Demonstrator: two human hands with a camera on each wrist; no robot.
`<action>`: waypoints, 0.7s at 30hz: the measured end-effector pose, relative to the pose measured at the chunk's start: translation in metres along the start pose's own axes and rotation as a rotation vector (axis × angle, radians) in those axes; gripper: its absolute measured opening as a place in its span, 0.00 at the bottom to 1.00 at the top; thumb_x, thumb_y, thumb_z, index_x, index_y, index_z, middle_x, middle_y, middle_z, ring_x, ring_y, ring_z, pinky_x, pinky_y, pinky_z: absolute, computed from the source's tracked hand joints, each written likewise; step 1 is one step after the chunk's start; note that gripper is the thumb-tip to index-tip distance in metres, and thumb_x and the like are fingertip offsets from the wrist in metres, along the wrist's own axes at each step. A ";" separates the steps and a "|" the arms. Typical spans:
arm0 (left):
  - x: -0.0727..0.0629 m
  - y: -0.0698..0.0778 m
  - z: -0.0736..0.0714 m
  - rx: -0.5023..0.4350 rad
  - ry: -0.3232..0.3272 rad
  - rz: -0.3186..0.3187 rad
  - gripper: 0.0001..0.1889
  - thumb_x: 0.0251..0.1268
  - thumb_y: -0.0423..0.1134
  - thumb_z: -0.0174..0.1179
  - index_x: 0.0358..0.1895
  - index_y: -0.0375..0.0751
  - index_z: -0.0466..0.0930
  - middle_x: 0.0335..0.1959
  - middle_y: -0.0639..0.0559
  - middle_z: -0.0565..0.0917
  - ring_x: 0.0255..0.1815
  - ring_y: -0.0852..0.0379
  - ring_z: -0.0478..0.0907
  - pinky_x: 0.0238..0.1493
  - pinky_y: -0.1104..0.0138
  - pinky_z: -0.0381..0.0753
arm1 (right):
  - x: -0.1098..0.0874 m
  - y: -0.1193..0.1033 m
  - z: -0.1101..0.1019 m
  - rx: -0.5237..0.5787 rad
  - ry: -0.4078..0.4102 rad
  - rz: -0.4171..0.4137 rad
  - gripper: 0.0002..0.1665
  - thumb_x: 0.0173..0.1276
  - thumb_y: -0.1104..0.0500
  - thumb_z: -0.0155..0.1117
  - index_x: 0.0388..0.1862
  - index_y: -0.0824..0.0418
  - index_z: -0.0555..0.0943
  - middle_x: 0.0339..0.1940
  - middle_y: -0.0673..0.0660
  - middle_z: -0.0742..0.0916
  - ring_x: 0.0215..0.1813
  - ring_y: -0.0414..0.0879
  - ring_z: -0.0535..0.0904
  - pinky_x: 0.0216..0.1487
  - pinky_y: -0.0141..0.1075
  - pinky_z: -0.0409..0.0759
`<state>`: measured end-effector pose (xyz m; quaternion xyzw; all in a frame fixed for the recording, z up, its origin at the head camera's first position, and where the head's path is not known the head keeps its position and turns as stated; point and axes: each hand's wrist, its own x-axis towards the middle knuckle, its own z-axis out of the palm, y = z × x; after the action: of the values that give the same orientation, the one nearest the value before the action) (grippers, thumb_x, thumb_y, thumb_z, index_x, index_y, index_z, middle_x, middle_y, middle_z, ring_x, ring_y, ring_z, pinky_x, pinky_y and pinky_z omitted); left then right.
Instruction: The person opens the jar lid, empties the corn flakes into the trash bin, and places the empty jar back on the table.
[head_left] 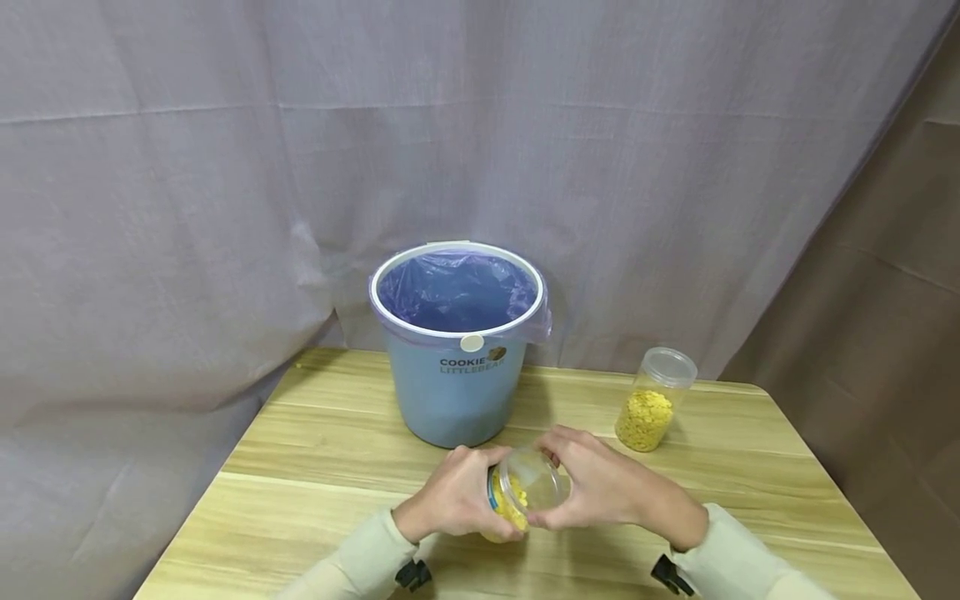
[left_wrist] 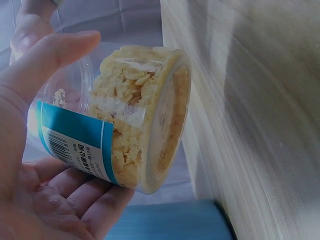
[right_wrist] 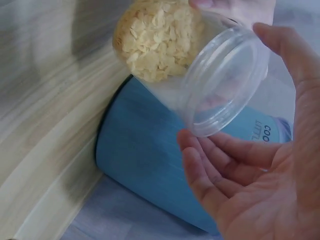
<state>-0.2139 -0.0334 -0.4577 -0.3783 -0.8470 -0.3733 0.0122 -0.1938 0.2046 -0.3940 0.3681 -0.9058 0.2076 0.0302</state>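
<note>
The left hand, curled round a clear cylindrical plastic jar, should hold firm while the right hand pinches the jar's round transparent lid.

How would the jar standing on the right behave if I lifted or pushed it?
The standing jar is probably light for its size, since yellow flakes fill only its lower part. Pushed high up, it might tip, being taller than wide. On its side, its round wall would likely let it roll.
</note>
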 end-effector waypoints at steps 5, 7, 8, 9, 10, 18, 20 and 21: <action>-0.001 0.000 0.001 0.001 -0.002 0.010 0.39 0.37 0.51 0.86 0.58 0.42 0.84 0.42 0.54 0.91 0.35 0.74 0.82 0.37 0.84 0.79 | -0.001 -0.003 -0.007 -0.083 -0.038 -0.079 0.53 0.44 0.47 0.88 0.68 0.63 0.78 0.61 0.57 0.87 0.61 0.52 0.86 0.61 0.47 0.88; -0.001 0.000 0.001 -0.002 -0.005 0.009 0.40 0.37 0.51 0.86 0.60 0.42 0.83 0.43 0.54 0.92 0.36 0.75 0.82 0.39 0.84 0.80 | -0.002 -0.004 -0.012 -0.112 -0.065 -0.090 0.59 0.43 0.48 0.89 0.74 0.63 0.74 0.69 0.61 0.84 0.68 0.57 0.83 0.67 0.53 0.84; -0.001 0.000 0.001 -0.004 -0.008 0.008 0.40 0.38 0.51 0.86 0.60 0.42 0.83 0.43 0.54 0.92 0.36 0.76 0.82 0.39 0.84 0.80 | -0.002 -0.005 -0.014 -0.122 -0.075 -0.089 0.61 0.43 0.47 0.89 0.75 0.63 0.73 0.71 0.61 0.83 0.71 0.59 0.81 0.69 0.54 0.82; -0.001 0.000 0.001 -0.004 -0.009 0.007 0.40 0.38 0.51 0.86 0.61 0.42 0.83 0.43 0.54 0.92 0.36 0.76 0.82 0.39 0.84 0.80 | -0.002 -0.005 -0.017 -0.120 -0.084 -0.084 0.62 0.43 0.47 0.90 0.77 0.63 0.72 0.72 0.62 0.82 0.72 0.59 0.80 0.70 0.55 0.81; -0.001 0.000 0.001 -0.002 -0.008 0.005 0.41 0.38 0.51 0.86 0.61 0.43 0.83 0.44 0.54 0.92 0.36 0.77 0.82 0.40 0.84 0.80 | -0.002 -0.006 -0.019 -0.115 -0.089 -0.079 0.63 0.44 0.45 0.90 0.77 0.63 0.71 0.73 0.62 0.82 0.72 0.59 0.80 0.71 0.56 0.80; 0.000 0.000 0.001 0.000 -0.002 -0.007 0.42 0.36 0.51 0.86 0.62 0.42 0.83 0.43 0.55 0.92 0.35 0.77 0.81 0.39 0.84 0.79 | 0.001 -0.004 -0.024 -0.114 -0.020 -0.048 0.50 0.55 0.32 0.80 0.65 0.65 0.80 0.58 0.58 0.90 0.58 0.52 0.88 0.60 0.46 0.88; 0.000 0.000 0.001 -0.005 -0.004 -0.011 0.42 0.36 0.51 0.86 0.62 0.43 0.83 0.42 0.55 0.92 0.35 0.77 0.81 0.38 0.84 0.80 | 0.001 -0.003 -0.023 -0.104 -0.008 -0.051 0.45 0.57 0.31 0.79 0.59 0.64 0.82 0.50 0.55 0.91 0.51 0.48 0.88 0.53 0.40 0.90; 0.000 0.000 0.001 -0.006 -0.006 -0.012 0.42 0.37 0.51 0.86 0.61 0.43 0.83 0.42 0.55 0.92 0.35 0.77 0.81 0.38 0.84 0.80 | 0.001 -0.003 -0.021 -0.094 -0.006 -0.047 0.43 0.57 0.31 0.78 0.57 0.63 0.83 0.47 0.54 0.90 0.48 0.46 0.88 0.50 0.38 0.90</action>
<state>-0.2138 -0.0327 -0.4579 -0.3741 -0.8482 -0.3748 0.0064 -0.1950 0.2106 -0.3732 0.3881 -0.9058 0.1628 0.0496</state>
